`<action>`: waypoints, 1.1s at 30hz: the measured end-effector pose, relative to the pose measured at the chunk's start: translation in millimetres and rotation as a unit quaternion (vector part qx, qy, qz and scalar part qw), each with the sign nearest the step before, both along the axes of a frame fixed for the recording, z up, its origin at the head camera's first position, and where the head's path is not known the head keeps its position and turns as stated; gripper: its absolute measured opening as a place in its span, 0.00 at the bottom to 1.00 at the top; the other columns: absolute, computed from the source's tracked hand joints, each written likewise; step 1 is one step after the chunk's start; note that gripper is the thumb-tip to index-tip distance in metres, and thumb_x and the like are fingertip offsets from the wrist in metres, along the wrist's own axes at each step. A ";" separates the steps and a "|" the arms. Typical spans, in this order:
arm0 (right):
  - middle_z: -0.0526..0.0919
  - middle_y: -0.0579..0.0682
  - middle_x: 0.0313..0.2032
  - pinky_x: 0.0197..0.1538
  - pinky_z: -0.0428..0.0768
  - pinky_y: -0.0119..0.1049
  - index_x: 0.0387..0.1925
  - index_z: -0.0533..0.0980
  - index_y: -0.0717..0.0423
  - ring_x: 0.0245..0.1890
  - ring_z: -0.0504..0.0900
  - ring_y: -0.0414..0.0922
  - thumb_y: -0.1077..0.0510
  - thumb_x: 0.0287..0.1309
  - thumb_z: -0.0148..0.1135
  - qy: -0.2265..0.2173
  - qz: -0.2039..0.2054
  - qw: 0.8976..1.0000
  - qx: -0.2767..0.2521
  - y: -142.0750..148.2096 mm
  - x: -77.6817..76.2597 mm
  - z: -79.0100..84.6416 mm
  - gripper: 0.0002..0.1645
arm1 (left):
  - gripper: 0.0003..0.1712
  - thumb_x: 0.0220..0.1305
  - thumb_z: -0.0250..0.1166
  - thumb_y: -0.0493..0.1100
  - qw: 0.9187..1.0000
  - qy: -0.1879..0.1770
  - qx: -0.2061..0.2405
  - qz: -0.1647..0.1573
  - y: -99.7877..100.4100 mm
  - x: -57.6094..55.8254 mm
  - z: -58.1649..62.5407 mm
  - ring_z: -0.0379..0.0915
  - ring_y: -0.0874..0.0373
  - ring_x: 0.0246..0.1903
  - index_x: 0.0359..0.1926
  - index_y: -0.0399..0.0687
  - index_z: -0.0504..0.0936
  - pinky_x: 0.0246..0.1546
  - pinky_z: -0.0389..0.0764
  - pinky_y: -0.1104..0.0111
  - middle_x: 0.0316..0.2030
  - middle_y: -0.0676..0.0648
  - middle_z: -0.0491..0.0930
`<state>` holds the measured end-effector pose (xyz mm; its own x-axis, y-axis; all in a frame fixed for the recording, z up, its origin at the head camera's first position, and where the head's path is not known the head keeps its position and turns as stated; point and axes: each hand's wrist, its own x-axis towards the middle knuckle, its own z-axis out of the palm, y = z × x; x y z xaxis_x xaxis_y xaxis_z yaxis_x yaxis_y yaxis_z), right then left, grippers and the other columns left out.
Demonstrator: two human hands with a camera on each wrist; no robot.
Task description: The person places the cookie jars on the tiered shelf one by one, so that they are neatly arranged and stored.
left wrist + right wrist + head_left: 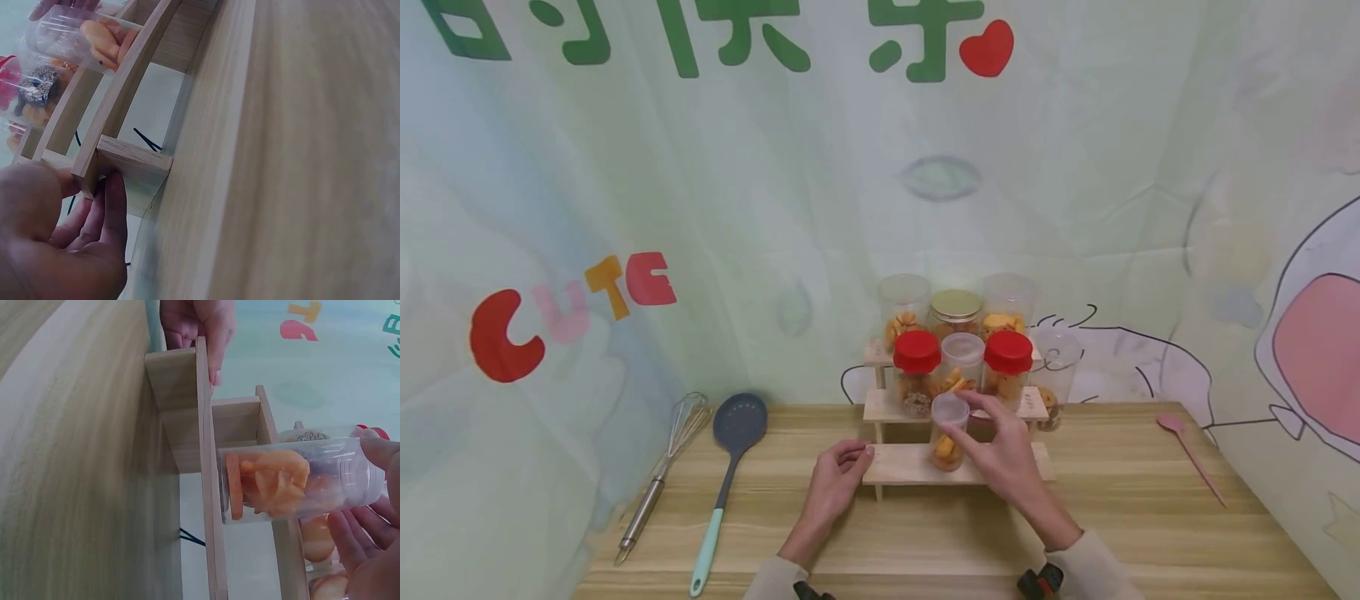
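Note:
A small clear jar [947, 454] with orange pieces inside stands upright at the middle of the lowest step of a wooden three-step rack [895, 465]. My right hand [1009, 457] pinches this jar near its top, thumb on one side and fingers on the other. In the right wrist view the jar's base [232, 486] meets the step or lies very close to it. My left hand [837, 479] grips the left end of the lowest step, its thumb above and fingers beneath, as the left wrist view shows.
Two red-lidded jars [917, 371] flank a clear jar [962, 360] on the middle step. Several jars, one gold-lidded [956, 305], line the top step. Another clear jar [1054, 387] stands right of the rack. A whisk [658, 483], skimmer [730, 454] and pink spoon [1187, 454] lie on the table.

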<state>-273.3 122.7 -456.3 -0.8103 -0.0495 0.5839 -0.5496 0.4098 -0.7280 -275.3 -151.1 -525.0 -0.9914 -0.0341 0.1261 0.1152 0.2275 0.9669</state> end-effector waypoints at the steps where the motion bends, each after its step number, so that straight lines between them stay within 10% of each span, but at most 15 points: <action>1: 0.90 0.52 0.55 0.53 0.91 0.49 0.61 0.84 0.53 0.51 0.92 0.51 0.55 0.58 0.84 0.000 -0.004 1.000 0.004 -0.7 -0.6 -0.4 0.30 | 0.21 0.79 0.67 0.45 1.000 0.000 0.000 -0.001 0.0 0.0 -0.2 0.85 0.52 0.54 0.59 0.31 0.84 0.47 0.82 0.78 0.55 0.36 0.88; 33: 0.88 0.50 0.60 0.59 0.89 0.45 0.65 0.80 0.52 0.56 0.90 0.50 0.51 0.62 0.81 -0.004 -0.002 1.000 0.008 27.7 6.3 3.2 0.32 | 0.21 0.79 0.67 0.44 1.000 0.000 0.000 -0.002 -0.1 -1.2 -0.6 0.85 0.50 0.55 0.59 0.30 0.83 0.49 0.81 0.80 0.54 0.36 0.88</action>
